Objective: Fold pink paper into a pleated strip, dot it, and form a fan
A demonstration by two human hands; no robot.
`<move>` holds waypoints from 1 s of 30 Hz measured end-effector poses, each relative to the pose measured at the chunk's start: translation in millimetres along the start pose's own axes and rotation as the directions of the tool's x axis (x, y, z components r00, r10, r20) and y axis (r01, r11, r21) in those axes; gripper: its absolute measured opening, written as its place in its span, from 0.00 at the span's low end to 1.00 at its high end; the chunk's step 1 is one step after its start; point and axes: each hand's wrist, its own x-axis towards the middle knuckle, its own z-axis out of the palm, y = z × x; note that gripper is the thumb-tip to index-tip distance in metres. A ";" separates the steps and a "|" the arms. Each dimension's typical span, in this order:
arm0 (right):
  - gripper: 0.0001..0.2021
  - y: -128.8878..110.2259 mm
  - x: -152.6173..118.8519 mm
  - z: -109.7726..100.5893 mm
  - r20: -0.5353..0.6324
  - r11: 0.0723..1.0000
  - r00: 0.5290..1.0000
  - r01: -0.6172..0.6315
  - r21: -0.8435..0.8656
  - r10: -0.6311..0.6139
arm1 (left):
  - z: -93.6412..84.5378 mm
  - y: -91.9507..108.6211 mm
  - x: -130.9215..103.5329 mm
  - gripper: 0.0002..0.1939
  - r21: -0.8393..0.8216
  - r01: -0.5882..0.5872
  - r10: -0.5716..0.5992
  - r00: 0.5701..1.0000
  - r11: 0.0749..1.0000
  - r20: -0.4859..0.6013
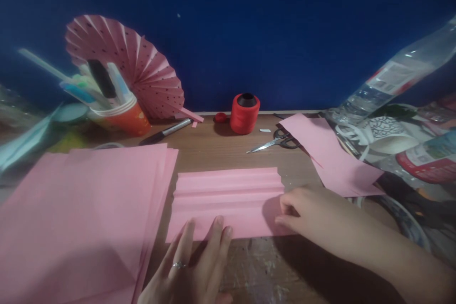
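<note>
Head view: a pleated pink sheet (pixel 228 202) lies flat on the wooden table (pixel 213 152), its folds running left to right. The left hand (pixel 192 266) rests open at the sheet's near edge, fingers spread flat, the fingertips (pixel 218 222) pressing on the paper, nothing gripped. The right hand (pixel 302 211) sits at the sheet's right edge, fingers curled in and pinching the near right corner of the paper. Left of the sheet, just beside it, a stack of pink paper (pixel 85 209) fans out. Beyond the sheet's far edge bare wood runs up to a red thread spool (pixel 244 113) and scissors (pixel 276 141). Right of the sheet a loose pink piece (pixel 327 156) lies angled, with clear plastic bottles (pixel 395 80) behind it. Far left of the sheet stand a cup of pens (pixel 119 111) and a pink paper fan (pixel 135 64).
</note>
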 end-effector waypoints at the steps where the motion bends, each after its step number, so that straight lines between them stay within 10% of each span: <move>1: 0.12 0.1 0.0 -0.8 0.007 1.000 1.000 0.001 0.012 -0.001 | 0.1 0.3 -0.1 0.28 0.000 0.000 0.000 1.000 1.000 0.000; 19: 0.12 -3.8 2.3 -8.0 0.027 0.999 1.000 0.012 0.046 -0.013 | -0.5 1.4 1.4 0.33 -0.001 0.005 -0.005 0.998 1.000 0.061; 30: 0.12 -1.0 10.3 -34.4 0.110 0.961 0.968 -0.204 -0.189 0.227 | -13.5 1.2 6.8 0.32 -0.017 -0.015 0.017 0.993 1.000 0.120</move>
